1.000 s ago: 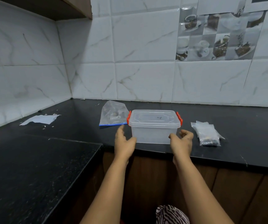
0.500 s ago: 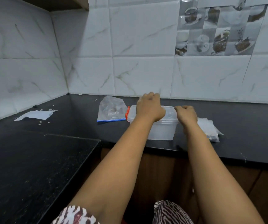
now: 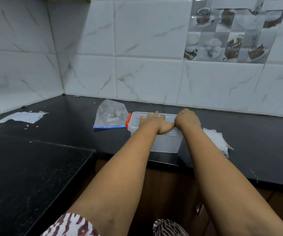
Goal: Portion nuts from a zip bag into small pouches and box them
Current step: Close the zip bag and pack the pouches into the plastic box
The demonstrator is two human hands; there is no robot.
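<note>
Since half a second ago our left hand [image 3: 154, 122] has flattened, fingers [image 3: 151, 115] straight on the translucent box [image 3: 164, 142] lid at centre frame; right hand [image 3: 186, 119] curled, grip undeterminable.

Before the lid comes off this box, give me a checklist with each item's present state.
1. Box standing on the counter: ok.
2. Lid seated on the box: ok.
3. Left hand flat on the lid: ok.
4. Right hand on the right clip: cannot tell, the hand hides that end.
5. Left clip released: cannot tell.
6. Zip bag and pouches apart from the box: ok.
</note>
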